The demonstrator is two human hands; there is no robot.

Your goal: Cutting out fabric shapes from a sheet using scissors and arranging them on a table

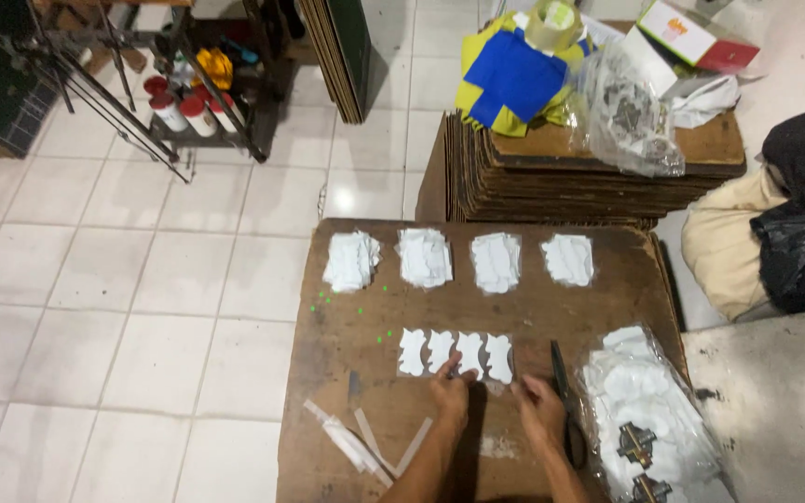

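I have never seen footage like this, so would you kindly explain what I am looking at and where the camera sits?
There is one picture, from a camera worn on a person's head, looking down at their own bare hands. The left hand and right hand press on the near edge of a strip of four white cut-out shapes on a worn wooden board. Neither hand grips anything. Four stacks of white cut-outs line the far edge. Black scissors and a plastic bag of white pieces lie to the right, paper offcuts to the left.
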